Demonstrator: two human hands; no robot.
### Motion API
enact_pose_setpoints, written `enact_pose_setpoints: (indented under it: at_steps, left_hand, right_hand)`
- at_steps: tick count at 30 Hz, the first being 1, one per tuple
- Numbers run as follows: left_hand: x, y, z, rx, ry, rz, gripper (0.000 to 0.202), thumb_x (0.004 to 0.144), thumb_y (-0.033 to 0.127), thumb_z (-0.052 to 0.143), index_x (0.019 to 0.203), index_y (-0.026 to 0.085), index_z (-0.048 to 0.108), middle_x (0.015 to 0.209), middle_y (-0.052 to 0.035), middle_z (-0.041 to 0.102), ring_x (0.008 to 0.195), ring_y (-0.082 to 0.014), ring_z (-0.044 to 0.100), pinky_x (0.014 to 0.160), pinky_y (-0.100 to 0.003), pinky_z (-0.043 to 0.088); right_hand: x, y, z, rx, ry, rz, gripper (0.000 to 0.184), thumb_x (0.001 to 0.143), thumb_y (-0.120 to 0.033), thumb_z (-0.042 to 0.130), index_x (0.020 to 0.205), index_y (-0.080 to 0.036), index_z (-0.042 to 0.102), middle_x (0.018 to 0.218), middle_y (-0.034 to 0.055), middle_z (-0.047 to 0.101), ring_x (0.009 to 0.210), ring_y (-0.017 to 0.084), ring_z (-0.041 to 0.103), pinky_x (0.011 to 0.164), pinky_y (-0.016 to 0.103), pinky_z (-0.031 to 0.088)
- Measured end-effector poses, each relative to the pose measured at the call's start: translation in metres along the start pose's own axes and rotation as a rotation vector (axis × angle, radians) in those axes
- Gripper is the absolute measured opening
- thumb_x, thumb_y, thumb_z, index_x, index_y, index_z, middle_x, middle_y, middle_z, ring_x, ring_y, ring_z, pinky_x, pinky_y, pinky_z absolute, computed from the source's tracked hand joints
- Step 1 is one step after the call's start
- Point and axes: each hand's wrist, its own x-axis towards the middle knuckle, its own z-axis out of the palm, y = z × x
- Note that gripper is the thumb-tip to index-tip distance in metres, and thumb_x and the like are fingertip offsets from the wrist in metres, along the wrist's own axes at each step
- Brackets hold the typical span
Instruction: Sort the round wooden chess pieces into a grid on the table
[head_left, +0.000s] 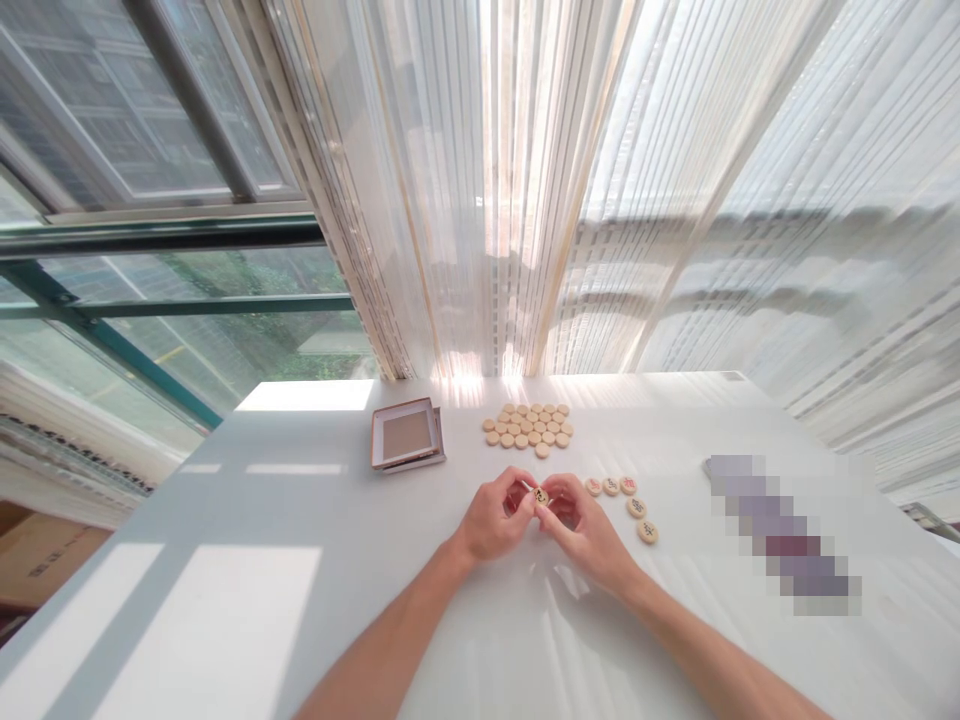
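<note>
Both my hands meet over the middle of the white table (pixel 315 480). My left hand (pixel 495 520) and my right hand (pixel 581 525) are closed in a pinch on one round wooden game piece (pixel 541 495) with a dark character on its face. Just right of my right hand lie several face-up pieces (pixel 630 495) in a short curved row. Farther back, a cluster of several blank-side-up wooden pieces (pixel 531 427) lies packed together.
A small square box with a brown rim (pixel 406 436) lies at the back left of the pieces. A blurred-out flat object (pixel 784 535) lies on the right. Sheer curtains (pixel 600 200) and a window (pixel 150 250) stand behind the table.
</note>
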Motion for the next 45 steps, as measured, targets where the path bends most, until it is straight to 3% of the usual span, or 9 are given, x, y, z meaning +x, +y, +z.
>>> enact_pose_setpoints:
  at_steps: [5, 18, 26, 32, 39, 45]
  left_hand:
    - [0.000, -0.001, 0.000, -0.014, -0.005, -0.001, 0.013, 0.092, 0.028, 0.053, 0.100, 0.020, 0.059, 0.079, -0.0013, 0.071, 0.070, -0.0148, 0.065, 0.067, -0.025, 0.050]
    - [0.000, -0.003, 0.002, -0.020, -0.013, 0.009, 0.014, 0.091, 0.032, 0.056, 0.099, 0.020, 0.060, 0.074, -0.0007, 0.071, 0.067, -0.0149, 0.066, 0.065, -0.025, 0.050]
    - [0.001, -0.007, 0.001, -0.009, 0.010, 0.038, 0.013, 0.092, 0.029, 0.054, 0.098, 0.019, 0.059, 0.074, -0.0007, 0.069, 0.067, -0.0138, 0.063, 0.064, -0.024, 0.047]
    - [0.001, -0.012, 0.002, 0.063, 0.007, 0.050, 0.012, 0.091, 0.028, 0.053, 0.098, 0.020, 0.059, 0.074, -0.0003, 0.069, 0.064, -0.0130, 0.061, 0.063, -0.024, 0.048]
    - [0.001, -0.014, 0.002, 0.096, -0.008, 0.058, 0.013, 0.091, 0.029, 0.053, 0.098, 0.021, 0.060, 0.077, 0.0000, 0.069, 0.066, -0.0129, 0.062, 0.064, -0.024, 0.048]
    - [0.001, -0.011, 0.002, 0.100, -0.013, 0.051, 0.013, 0.092, 0.030, 0.053, 0.098, 0.021, 0.059, 0.077, 0.0004, 0.069, 0.066, -0.0127, 0.062, 0.064, -0.024, 0.048]
  right_hand:
    - [0.000, -0.001, 0.000, 0.032, -0.014, -0.024, 0.029, 0.092, -0.049, 0.059, 0.105, -0.024, 0.053, 0.098, 0.0051, 0.065, 0.077, 0.020, 0.065, 0.074, 0.036, 0.055]
    - [0.002, 0.002, 0.001, 0.014, 0.046, -0.013, 0.032, 0.092, -0.054, 0.057, 0.097, -0.023, 0.056, 0.089, 0.0041, 0.065, 0.072, 0.020, 0.065, 0.066, 0.035, 0.054]
    - [-0.003, -0.005, -0.005, -0.058, 0.079, -0.021, 0.031, 0.093, -0.051, 0.057, 0.104, -0.022, 0.057, 0.088, 0.0043, 0.067, 0.074, 0.020, 0.068, 0.071, 0.035, 0.054]
    - [-0.027, -0.020, -0.046, -0.195, 0.112, -0.125, 0.025, 0.093, -0.047, 0.058, 0.102, -0.024, 0.063, 0.097, 0.0079, 0.069, 0.085, 0.023, 0.067, 0.082, 0.040, 0.056]
    - [-0.075, -0.004, -0.114, -0.283, 0.255, 0.178, 0.039, 0.084, -0.053, 0.067, 0.106, -0.022, 0.063, 0.098, 0.0099, 0.074, 0.094, 0.029, 0.071, 0.085, 0.039, 0.057]
    - [-0.089, 0.003, -0.126, -0.344, 0.155, 0.221, 0.037, 0.085, -0.056, 0.063, 0.098, -0.022, 0.066, 0.096, 0.0067, 0.075, 0.091, 0.025, 0.071, 0.082, 0.031, 0.056]
